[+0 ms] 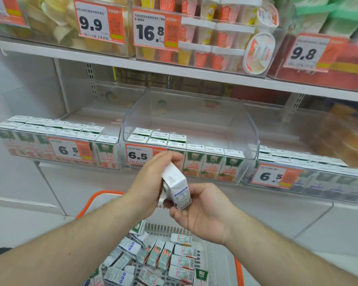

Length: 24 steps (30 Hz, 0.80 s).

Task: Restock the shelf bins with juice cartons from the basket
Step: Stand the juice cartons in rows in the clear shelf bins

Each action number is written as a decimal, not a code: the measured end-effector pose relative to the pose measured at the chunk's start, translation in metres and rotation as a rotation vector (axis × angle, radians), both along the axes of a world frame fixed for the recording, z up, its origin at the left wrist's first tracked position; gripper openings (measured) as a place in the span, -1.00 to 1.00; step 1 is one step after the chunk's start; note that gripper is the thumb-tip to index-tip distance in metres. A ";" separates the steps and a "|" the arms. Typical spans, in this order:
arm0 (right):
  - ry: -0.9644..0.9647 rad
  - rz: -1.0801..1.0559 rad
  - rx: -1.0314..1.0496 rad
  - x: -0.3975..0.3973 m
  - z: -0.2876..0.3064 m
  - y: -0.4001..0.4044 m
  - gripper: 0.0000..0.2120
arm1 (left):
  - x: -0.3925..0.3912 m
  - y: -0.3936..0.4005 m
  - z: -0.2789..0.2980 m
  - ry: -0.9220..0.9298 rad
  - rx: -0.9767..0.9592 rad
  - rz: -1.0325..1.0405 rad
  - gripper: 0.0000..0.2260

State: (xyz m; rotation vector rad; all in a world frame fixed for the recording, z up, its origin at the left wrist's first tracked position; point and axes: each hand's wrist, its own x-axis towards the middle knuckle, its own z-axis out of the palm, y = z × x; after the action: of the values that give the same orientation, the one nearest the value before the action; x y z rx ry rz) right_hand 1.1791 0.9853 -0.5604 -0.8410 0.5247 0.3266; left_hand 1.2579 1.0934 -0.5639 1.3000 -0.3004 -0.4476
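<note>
Here, a juice carton [177, 187] sat tilted between both hands, in front of and below the middle bin [250, 141]. The left hand [153, 180] curled round its upper part, fingers bent over the top; the right hand [203, 211] lay palm-up beneath it, fingers curled about its lower end. Both forearms reached forward over the basket [239, 269], which lay below the middle bin and held loose cartons [163, 256] heaped at all angles. Inside the middle bin, upright cartons [211, 162] lined the front and left, the rest bare. The basket's near edge was cut off by the frame, and the carton's print was too blurred to read.
</note>
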 end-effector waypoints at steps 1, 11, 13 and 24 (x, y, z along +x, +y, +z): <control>-0.026 -0.046 0.029 -0.001 0.000 -0.004 -0.69 | -0.002 -0.001 -0.001 -0.026 0.013 -0.006 -0.72; -0.208 -0.288 0.206 -0.007 0.001 -0.037 -0.70 | -0.036 -0.015 -0.028 -0.668 0.398 -0.073 -0.35; -0.227 -0.328 0.222 -0.008 0.005 -0.045 -0.70 | -0.040 -0.036 -0.022 -0.669 0.361 -0.012 -0.40; -0.366 -0.388 -1.292 -0.052 0.013 -0.134 -0.72 | -0.049 -0.113 -0.002 -0.614 0.261 -0.071 -0.51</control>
State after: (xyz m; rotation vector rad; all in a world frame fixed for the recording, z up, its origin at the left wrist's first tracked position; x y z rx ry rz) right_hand 1.1272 0.8517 -0.5477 -1.9501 0.5098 -0.6113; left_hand 1.2093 0.9805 -0.5657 1.6705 -0.8235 -0.1358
